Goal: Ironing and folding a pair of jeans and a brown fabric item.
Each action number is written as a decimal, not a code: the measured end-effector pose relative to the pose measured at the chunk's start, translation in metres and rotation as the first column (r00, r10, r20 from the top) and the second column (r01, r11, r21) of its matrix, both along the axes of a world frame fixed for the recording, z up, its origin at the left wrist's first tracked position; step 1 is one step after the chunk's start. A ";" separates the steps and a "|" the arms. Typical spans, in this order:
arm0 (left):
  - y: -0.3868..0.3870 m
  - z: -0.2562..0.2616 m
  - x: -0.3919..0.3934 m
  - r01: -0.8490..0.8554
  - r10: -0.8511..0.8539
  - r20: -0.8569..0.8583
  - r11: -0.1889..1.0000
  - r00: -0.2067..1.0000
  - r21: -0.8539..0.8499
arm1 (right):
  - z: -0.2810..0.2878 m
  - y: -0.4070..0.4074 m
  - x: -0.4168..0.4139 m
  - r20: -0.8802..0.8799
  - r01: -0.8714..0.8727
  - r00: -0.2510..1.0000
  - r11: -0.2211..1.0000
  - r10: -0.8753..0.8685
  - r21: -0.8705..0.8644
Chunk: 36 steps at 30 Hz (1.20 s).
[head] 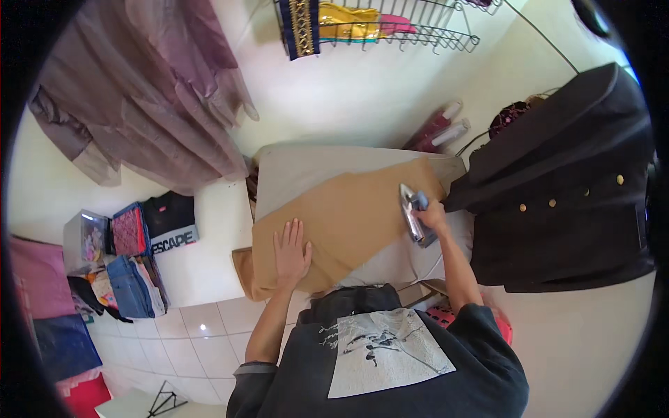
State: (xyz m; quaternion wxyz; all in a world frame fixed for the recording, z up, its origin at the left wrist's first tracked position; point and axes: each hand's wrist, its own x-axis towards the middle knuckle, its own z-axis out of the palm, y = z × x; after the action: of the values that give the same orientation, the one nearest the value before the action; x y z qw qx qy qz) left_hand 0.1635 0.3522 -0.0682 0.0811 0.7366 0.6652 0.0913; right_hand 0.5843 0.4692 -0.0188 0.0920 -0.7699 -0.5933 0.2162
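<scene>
A tan cloth garment lies spread over a padded ironing surface with a pale grey cover. My right hand grips the handle of a clothes iron, which rests toward the garment's right end, its pointed tip facing away from me. Part of the iron's rear is over the bare grey cover. My left hand lies flat on the tan cloth near its left end, palm down and fingers spread a little. On that side, an edge of the cloth hangs past the ironing surface.
A dark coat with gold buttons hangs close by my right arm. Long mauve garments hang at upper left. Folded jeans and a black T-shirt sit on a white surface. A wire rack is on the wall.
</scene>
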 end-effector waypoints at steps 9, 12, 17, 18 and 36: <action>-0.001 0.009 0.005 0.030 -0.030 0.017 1.000 0.999 0.001 | 0.037 -0.053 0.035 -0.427 0.252 0.894 0.942 -0.138 0.223; 0.000 0.009 0.008 0.028 -0.029 -0.007 0.999 1.000 -0.019 | 0.051 -0.084 0.042 -0.777 0.607 0.610 0.723 -0.158 0.330; 0.003 0.008 0.012 0.049 -0.050 -0.031 0.999 0.998 -0.022 | 0.034 -0.117 0.066 -0.788 0.763 0.542 0.564 -0.292 0.316; 0.003 0.008 0.012 0.042 -0.043 -0.028 0.999 0.999 -0.024 | 0.026 -0.122 0.069 -0.796 0.809 0.507 0.500 -0.332 0.307; 0.041 0.009 0.014 -0.066 0.040 0.182 0.988 0.983 0.140 | -0.050 -0.166 0.059 -0.766 0.812 0.548 0.434 -0.336 0.390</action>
State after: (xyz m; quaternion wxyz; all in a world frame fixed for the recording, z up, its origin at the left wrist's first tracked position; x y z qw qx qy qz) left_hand 0.1776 0.3930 -0.0594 0.0838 0.7115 0.6661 0.2074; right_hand 0.6431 0.3034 -0.0692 0.6318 -0.7216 -0.2442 0.1428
